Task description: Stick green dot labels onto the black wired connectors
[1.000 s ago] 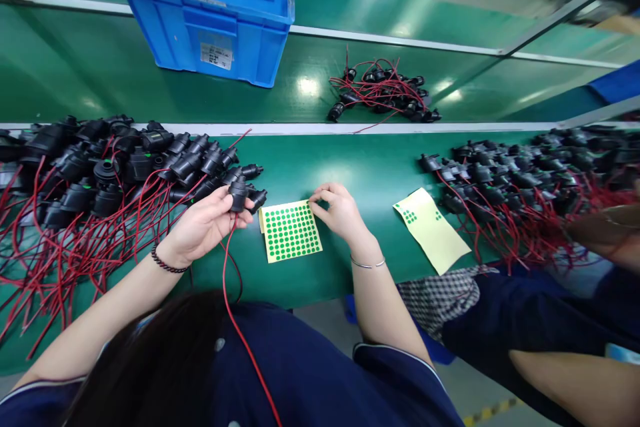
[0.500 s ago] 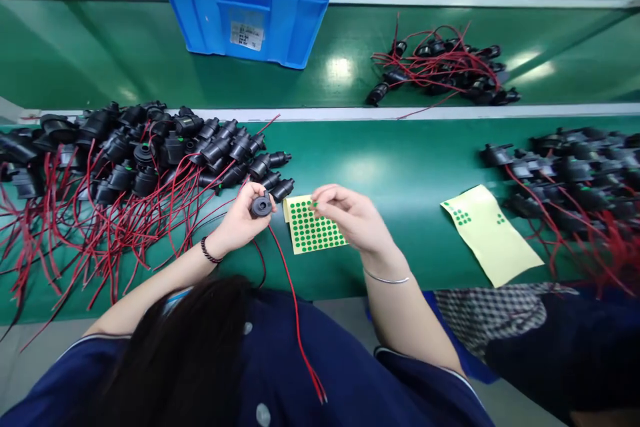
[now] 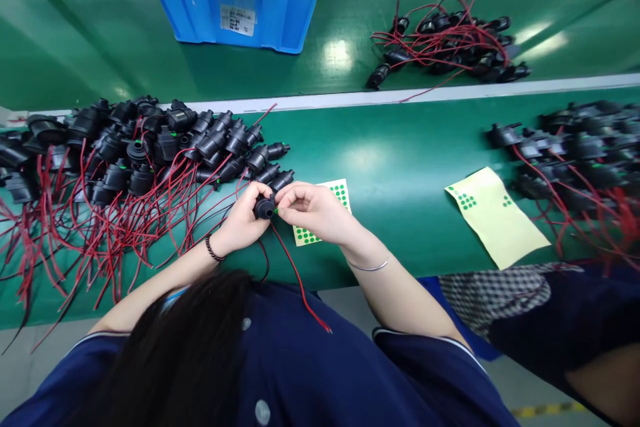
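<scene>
My left hand [image 3: 245, 217] is closed around a small black pump-like part [image 3: 264, 207], its round opening turned toward me. Red wires [image 3: 297, 273] hang from that part down over my shirt. My right hand [image 3: 313, 210] is at the part's right side, thumb and fingertips pinching a small green round sticker [image 3: 275, 211] against or very close to it. Beneath my right hand lies a pale yellow sheet of green dot stickers [image 3: 306, 237], partly covered by the hand.
Many similar black parts with red wires [image 3: 135, 167] are heaped at left. Another pile [image 3: 580, 153] is at right, near a mostly bare sticker sheet [image 3: 495, 220]. Behind stand a blue crate [image 3: 240, 3] and more wired parts [image 3: 450, 47]. Another person's arm [image 3: 607, 380] shows at lower right.
My right hand has moved left from above the sticker sheet to the black part, bringing the green sticker to its side. My left hand still holds the part.
</scene>
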`<action>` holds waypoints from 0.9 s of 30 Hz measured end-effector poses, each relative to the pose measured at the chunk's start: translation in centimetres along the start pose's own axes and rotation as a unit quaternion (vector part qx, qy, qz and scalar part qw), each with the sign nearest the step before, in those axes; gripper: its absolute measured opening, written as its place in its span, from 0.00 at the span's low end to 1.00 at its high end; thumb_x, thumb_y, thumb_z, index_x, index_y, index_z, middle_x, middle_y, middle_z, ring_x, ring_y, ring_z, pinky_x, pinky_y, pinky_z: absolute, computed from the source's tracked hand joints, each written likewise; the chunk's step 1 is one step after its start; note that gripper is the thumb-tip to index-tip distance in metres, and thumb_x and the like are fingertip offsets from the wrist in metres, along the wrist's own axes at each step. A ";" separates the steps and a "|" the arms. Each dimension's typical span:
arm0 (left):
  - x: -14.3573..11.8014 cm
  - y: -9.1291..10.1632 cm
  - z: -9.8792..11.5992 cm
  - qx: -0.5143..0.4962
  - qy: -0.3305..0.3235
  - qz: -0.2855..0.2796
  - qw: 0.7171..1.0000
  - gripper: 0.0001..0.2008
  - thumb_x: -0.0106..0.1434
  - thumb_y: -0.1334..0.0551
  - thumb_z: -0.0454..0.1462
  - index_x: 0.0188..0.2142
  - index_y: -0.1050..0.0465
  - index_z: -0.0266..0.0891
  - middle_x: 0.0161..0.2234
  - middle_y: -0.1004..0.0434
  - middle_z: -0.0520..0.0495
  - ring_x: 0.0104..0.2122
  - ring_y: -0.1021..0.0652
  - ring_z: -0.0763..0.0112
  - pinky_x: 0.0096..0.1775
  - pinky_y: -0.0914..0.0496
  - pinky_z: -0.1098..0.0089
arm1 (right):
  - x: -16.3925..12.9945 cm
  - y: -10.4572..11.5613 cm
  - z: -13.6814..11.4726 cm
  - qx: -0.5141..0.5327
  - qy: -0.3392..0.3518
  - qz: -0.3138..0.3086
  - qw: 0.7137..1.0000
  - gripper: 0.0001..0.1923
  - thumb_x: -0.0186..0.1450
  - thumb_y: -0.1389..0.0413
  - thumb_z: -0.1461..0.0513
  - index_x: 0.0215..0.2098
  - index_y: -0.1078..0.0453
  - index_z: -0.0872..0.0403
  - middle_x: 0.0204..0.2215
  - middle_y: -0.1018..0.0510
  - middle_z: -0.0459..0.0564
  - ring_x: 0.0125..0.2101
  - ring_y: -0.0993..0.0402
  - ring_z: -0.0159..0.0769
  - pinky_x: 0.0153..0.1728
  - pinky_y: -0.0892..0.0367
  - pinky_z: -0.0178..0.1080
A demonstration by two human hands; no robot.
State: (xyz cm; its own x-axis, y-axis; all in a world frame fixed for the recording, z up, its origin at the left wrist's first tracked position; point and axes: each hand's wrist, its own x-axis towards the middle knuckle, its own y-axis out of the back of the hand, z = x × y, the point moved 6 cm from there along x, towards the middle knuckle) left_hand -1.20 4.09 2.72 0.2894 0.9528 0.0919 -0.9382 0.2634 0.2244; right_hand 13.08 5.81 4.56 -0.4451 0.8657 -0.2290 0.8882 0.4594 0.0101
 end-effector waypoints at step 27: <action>-0.7 -0.3 0.8 0.092 -0.091 0.040 0.991 0.18 0.54 0.42 0.24 0.42 0.40 0.43 0.40 0.33 0.49 0.40 0.29 0.68 0.43 0.34 0.66 | -0.8 -0.6 -0.4 -0.033 0.024 0.068 0.997 0.08 0.55 0.39 0.65 0.34 0.30 0.53 0.30 0.20 0.46 0.30 0.21 0.32 0.36 0.22 0.39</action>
State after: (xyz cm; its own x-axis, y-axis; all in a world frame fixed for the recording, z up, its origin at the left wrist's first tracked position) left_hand -0.97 3.24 3.32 0.2602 0.9219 0.2871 -0.9141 0.1395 0.3807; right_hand 12.91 4.93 5.13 -0.3280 0.9284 -0.1748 0.9319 0.3483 0.1013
